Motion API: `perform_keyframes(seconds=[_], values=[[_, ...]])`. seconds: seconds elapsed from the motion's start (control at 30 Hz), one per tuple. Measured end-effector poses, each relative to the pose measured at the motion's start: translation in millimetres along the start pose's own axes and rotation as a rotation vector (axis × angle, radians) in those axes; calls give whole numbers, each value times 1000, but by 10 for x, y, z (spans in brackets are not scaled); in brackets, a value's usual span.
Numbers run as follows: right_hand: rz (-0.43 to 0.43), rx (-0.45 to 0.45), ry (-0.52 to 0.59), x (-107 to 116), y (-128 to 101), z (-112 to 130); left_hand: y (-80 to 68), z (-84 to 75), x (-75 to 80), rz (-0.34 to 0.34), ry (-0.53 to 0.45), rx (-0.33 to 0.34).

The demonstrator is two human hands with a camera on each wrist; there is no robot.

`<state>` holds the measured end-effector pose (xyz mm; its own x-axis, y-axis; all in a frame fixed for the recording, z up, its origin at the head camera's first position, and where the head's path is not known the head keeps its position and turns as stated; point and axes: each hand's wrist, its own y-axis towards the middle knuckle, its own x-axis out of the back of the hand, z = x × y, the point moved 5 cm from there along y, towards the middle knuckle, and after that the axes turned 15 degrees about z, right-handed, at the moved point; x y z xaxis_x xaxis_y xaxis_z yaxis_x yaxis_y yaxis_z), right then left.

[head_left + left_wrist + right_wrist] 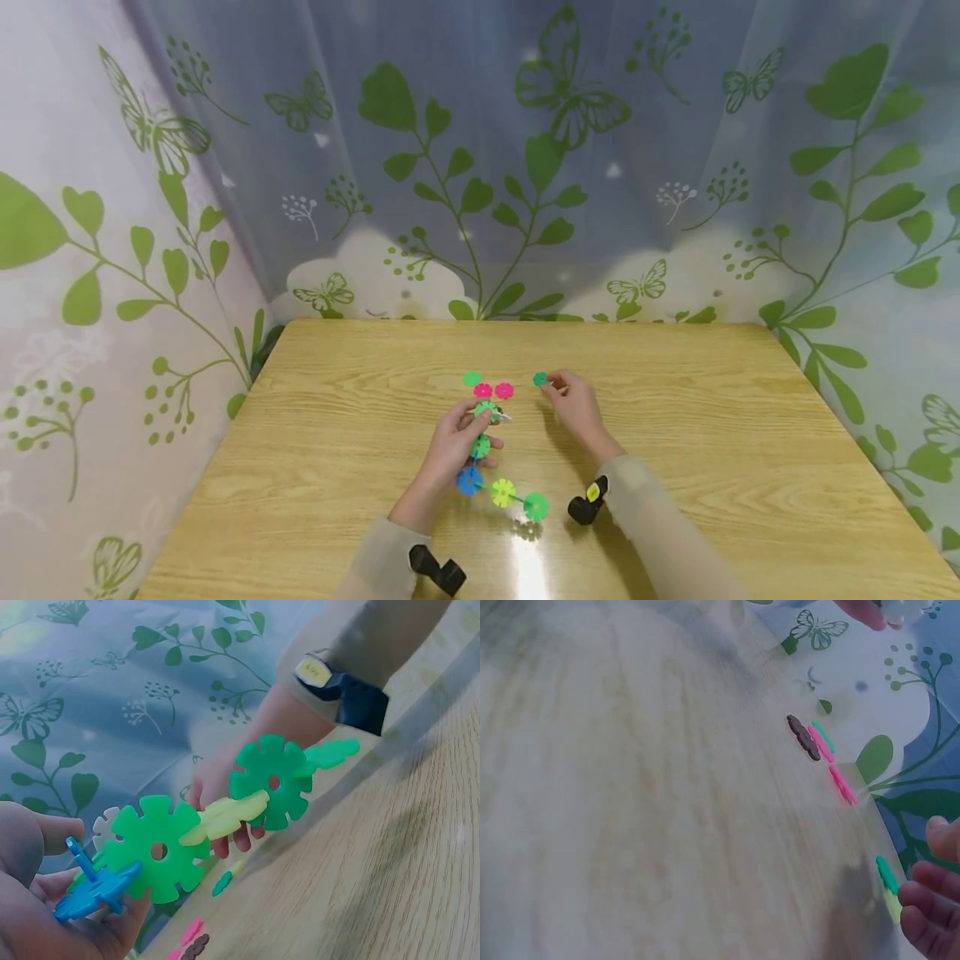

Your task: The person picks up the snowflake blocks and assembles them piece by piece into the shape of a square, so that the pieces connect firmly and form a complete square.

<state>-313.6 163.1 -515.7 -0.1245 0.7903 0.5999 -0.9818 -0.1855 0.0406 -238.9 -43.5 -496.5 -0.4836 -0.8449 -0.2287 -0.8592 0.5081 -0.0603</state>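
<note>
Head view: a person sits at a wooden worktop [675, 433], both hands out over a scatter of snowflake-shaped plastic discs.

Left hand: the left hand [457, 442] has its fingers curled round one end of a chain of linked discs [501, 492], a closed grip that lifts the upper end while the lower end trails toward the person.

Chain: blue, yellow and green discs slot edge into edge, so it holds together as one piece; the left wrist view shows the blue disc [94, 889] lying against the fingers and the rest jutting out free, which keeps the far end open for another piece.

Right hand: the right hand [573, 408] pinches a single dark green disc [540, 379] at its fingertips, low at the worktop and just beside the loose discs; the right wrist view shows the disc edge-on by the fingers, and I cannot tell whether it still rests on the wood.

Loose discs: two pink discs [493, 391] and a light green disc [471, 379] lie flat just beyond the left hand, within easy reach of either hand.

Surroundings: a leaf-and-butterfly curtain [480, 167] hangs behind the worktop, and a dark band sits on each wrist.
</note>
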Motion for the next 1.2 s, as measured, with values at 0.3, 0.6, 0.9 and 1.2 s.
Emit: perform_keyframes(seconds=[0.3, 0.6, 0.9, 1.2], values=[[60, -144, -136, -25, 199, -54, -94, -178, -86, 16, -24, 11], [102, -209, -189, -74, 281, -62, -27, -5, -1, 12, -47, -2], [153, -243, -303, -96, 291, -74, -41, -6, -10, 20, -37, -32], [125, -157, -358, -153, 199, -3, -35, -18, -5, 7, -52, -30]])
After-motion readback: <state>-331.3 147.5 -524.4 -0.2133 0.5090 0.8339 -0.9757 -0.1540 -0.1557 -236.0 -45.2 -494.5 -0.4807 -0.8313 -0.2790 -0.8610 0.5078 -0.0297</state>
